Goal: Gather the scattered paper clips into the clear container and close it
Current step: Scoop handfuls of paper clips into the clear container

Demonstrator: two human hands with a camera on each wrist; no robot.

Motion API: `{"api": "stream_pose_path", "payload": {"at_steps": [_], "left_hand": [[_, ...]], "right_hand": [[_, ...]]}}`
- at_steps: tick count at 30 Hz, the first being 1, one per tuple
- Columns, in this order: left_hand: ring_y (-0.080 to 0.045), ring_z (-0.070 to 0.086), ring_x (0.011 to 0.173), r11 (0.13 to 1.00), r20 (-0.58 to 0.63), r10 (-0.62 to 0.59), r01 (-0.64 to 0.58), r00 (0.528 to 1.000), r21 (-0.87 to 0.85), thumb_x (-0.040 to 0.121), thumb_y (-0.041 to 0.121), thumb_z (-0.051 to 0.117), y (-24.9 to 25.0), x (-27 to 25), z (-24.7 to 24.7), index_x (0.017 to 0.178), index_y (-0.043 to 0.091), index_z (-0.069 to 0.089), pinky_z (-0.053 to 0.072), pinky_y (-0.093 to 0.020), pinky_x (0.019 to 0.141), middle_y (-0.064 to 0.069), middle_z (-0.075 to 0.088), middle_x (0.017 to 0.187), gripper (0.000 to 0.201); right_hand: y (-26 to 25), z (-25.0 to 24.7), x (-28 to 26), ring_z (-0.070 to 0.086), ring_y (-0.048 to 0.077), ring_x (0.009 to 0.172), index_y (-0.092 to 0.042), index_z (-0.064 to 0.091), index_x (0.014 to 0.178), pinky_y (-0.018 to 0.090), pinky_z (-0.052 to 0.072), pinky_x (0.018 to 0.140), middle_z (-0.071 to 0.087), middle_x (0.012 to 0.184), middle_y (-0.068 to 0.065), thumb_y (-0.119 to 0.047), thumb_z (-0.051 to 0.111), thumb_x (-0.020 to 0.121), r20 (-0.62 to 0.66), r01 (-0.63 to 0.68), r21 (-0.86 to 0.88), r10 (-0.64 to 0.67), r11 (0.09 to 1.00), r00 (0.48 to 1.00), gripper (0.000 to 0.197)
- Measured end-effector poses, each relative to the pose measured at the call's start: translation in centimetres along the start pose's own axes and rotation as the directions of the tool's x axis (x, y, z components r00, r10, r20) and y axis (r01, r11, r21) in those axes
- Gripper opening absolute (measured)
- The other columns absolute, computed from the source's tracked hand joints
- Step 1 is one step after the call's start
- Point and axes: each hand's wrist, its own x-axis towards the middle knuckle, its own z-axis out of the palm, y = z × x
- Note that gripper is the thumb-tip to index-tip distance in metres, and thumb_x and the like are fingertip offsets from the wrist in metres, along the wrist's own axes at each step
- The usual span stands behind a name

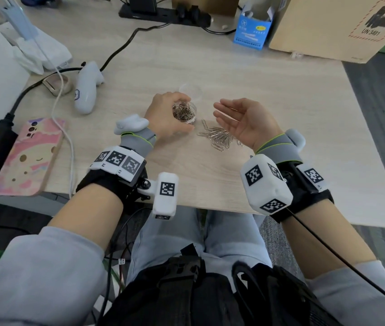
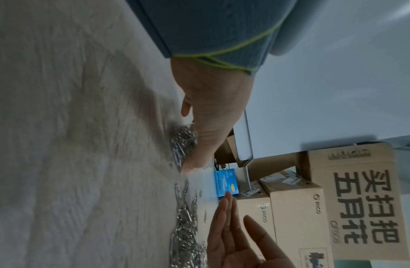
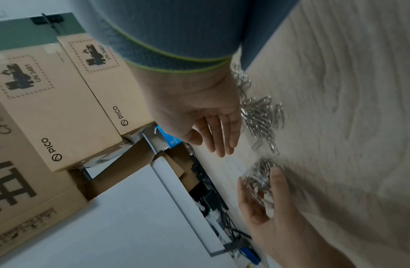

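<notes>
Your left hand (image 1: 163,116) is the working grip: fingers and thumb curl round the clear container (image 1: 185,112), which stands on the worktop (image 1: 269,95) already holding a good load of clips. Your right hand (image 1: 241,121) hangs slack, palm up, fingers straight, nothing in it.

Loose paper clips (image 1: 219,137) lie in a heap just beside the container, on its right, under the free hand's wrist. A clear round piece, probably the lid (image 1: 191,90), sits just beyond the gripped container.

Handling judgement: clips are light, stiff wire, slick on the laminate, and they tangle. Pinch a cluster from above, or sweep them to the container's rim. The container is thin plastic, light, likely to skate or tip; keep the side-wall hold low while filling.
</notes>
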Motion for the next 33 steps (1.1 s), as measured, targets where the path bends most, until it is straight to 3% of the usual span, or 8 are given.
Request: {"api": "stream_pose_path", "payload": {"at_steps": [4, 10, 13, 18, 23, 27, 30, 33], "left_hand": [[-0.028, 0.035, 0.123, 0.991, -0.031, 0.017, -0.013, 0.999, 0.133, 0.053, 0.037, 0.075, 1.6, 0.0, 0.1, 0.120, 0.027, 0.054, 0.036, -0.039, 0.102, -0.002, 0.054, 0.125, 0.071], [-0.025, 0.050, 0.119, 0.957, -0.057, 0.280, -0.283, 0.958, -0.063, 0.071, 0.021, 0.058, 4.6, 0.4, 1.9, 0.116, 0.008, 0.059, 0.035, -0.022, 0.097, -0.014, 0.056, 0.124, 0.047], [-0.024, 0.030, 0.139, 0.954, 0.103, 0.301, -0.299, 0.948, -0.037, 0.084, 0.011, 0.055, 5.7, -0.1, 4.1, 0.129, 0.003, 0.047, 0.020, -0.018, 0.108, -0.014, 0.042, 0.142, 0.046], [-0.031, -0.004, 0.145, 0.961, 0.239, 0.107, -0.162, 0.965, 0.224, 0.095, 0.024, 0.041, 5.2, 0.1, 7.4, 0.144, 0.006, 0.013, 0.001, -0.043, 0.117, -0.015, 0.006, 0.156, 0.059], [-0.025, -0.005, 0.145, 0.931, 0.200, 0.036, -0.106, 0.979, 0.348, 0.096, 0.033, 0.034, 5.6, 0.2, 9.7, 0.145, 0.006, 0.008, -0.004, -0.038, 0.117, -0.013, -0.002, 0.157, 0.062], [-0.025, -0.002, 0.145, 0.964, 0.253, 0.079, -0.138, 0.964, 0.227, 0.096, 0.023, 0.036, 7.0, 0.5, 10.3, 0.144, 0.004, 0.010, -0.001, -0.037, 0.118, -0.015, 0.003, 0.156, 0.057], [-0.029, 0.003, 0.145, 0.978, 0.204, 0.130, -0.159, 0.970, 0.136, 0.095, 0.013, 0.037, 7.5, 1.1, 9.8, 0.143, 0.002, 0.014, 0.004, -0.033, 0.116, -0.017, 0.008, 0.155, 0.054], [-0.030, 0.004, 0.145, 0.962, 0.193, 0.143, -0.183, 0.971, 0.205, 0.094, 0.012, 0.036, 7.8, 2.9, 9.5, 0.142, 0.004, 0.020, 0.005, -0.040, 0.116, -0.014, 0.010, 0.156, 0.052]], "right_hand": [[0.0, -2.0, -0.1, 0.065, 0.015, 0.069, -0.007, 0.061, 0.083, 0.019, 0.053, 0.060, 0.070, 0.075, 0.004, -0.009, 0.042, 0.093, -0.116, 0.141, -0.081, -0.150, 0.987, 0.982, 0.022], [-0.3, -5.8, -0.2, 0.056, 0.008, 0.066, -0.015, 0.065, 0.077, 0.011, 0.043, 0.056, 0.066, 0.075, 0.000, -0.003, 0.050, 0.079, -0.322, 0.345, -0.410, -0.488, 0.844, 0.811, 0.019], [-0.1, -7.5, -0.4, 0.056, 0.011, 0.079, -0.011, 0.069, 0.101, 0.011, 0.043, 0.065, 0.063, 0.090, 0.000, -0.006, 0.048, 0.081, -0.335, 0.263, -0.618, -0.551, 0.741, 0.764, 0.029], [1.1, -8.4, -0.9, 0.053, 0.028, 0.108, 0.005, 0.053, 0.121, 0.037, 0.039, 0.097, 0.056, 0.108, 0.013, -0.010, 0.047, 0.087, -0.146, 0.178, -0.833, -0.519, 0.524, 0.842, 0.037], [2.4, -8.0, -1.7, 0.018, 0.030, 0.143, -0.004, 0.038, 0.140, 0.033, 0.012, 0.114, 0.032, 0.150, 0.014, -0.010, 0.042, 0.095, 0.141, 0.263, -0.931, -0.413, 0.254, 0.900, 0.046], [3.0, -7.8, -1.3, 0.022, 0.020, 0.143, -0.008, 0.034, 0.143, 0.032, 0.014, 0.119, 0.029, 0.153, 0.009, -0.009, 0.043, 0.095, 0.199, 0.327, -0.892, -0.378, 0.312, 0.904, 0.050], [2.6, -8.2, -1.4, 0.047, 0.010, 0.111, -0.003, 0.046, 0.135, 0.021, 0.034, 0.099, 0.056, 0.129, 0.012, -0.007, 0.048, 0.092, 0.130, 0.372, -0.805, -0.474, 0.463, 0.871, 0.044], [1.6, -8.7, -1.1, 0.048, 0.011, 0.096, -0.002, 0.049, 0.133, 0.019, 0.036, 0.088, 0.056, 0.102, 0.005, -0.026, 0.047, 0.083, 0.031, 0.355, -0.763, -0.518, 0.540, 0.855, 0.056]]}}
